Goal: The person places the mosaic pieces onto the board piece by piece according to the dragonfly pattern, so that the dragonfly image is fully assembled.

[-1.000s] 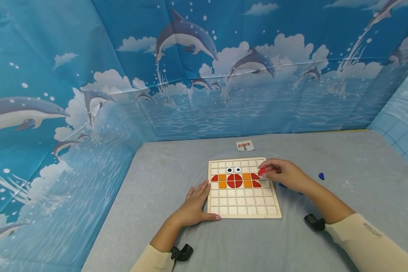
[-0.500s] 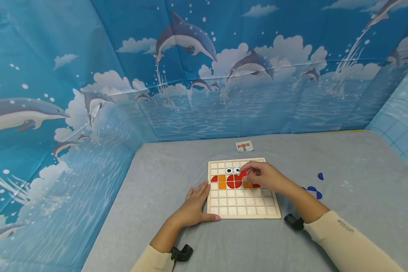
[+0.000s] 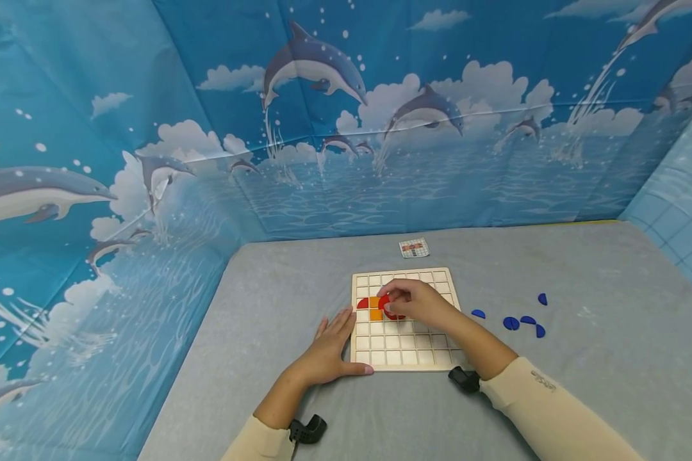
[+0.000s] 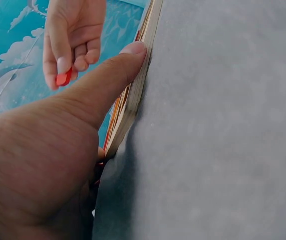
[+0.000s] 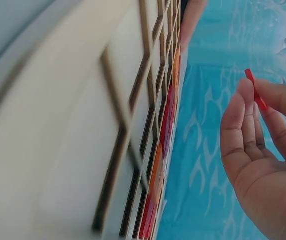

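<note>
A wooden grid board [image 3: 403, 355] lies on the grey cloth. My left hand [image 3: 331, 355] rests at its left front corner, fingers straight along the left side and thumb on the front edge. My right hand [image 3: 418, 302] pinches a small red piece [image 5: 255, 90] between thumb and fingertips, raised over the board. On the board's left part sit a red quarter-round piece [image 3: 363, 303] and orange squares [image 3: 375, 314]. Red pieces [image 3: 393, 315] at the board's middle are partly covered by my right hand, which also hides the eye pieces and the coloured pieces farther right.
Several blue rounded pieces [image 3: 511, 323] lie loose on the grey cloth [image 3: 582, 358] to the right of the board. A small picture card [image 3: 414, 248] lies behind the board. A blue dolphin-print curtain [image 3: 323, 186] rises at the back and left.
My right hand has moved left across the board with the red piece, from the right side to the middle left, uncovering the blue pieces. My left hand has stayed in place.
</note>
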Action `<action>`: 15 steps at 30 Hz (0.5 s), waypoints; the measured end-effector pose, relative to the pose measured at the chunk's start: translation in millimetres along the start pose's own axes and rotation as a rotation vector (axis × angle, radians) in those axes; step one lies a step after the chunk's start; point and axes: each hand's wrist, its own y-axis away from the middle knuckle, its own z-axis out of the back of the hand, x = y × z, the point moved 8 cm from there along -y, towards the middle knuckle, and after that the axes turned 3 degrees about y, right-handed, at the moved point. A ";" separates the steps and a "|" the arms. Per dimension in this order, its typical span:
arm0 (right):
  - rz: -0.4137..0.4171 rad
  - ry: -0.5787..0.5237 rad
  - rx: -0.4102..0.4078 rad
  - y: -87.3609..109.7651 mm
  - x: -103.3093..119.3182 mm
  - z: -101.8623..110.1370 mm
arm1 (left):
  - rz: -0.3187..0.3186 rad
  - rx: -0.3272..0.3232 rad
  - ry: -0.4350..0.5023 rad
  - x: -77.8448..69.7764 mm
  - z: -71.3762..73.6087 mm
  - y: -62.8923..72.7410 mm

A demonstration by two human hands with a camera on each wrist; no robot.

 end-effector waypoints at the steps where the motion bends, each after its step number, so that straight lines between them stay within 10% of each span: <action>1: -0.005 -0.004 0.001 -1.4 1.1 -2.4 | -0.001 0.002 -0.001 0.2 -0.2 0.0; 15: -0.053 0.074 0.009 -18.7 2.4 -32.2 | -0.044 -0.016 -0.009 -3.1 3.4 0.9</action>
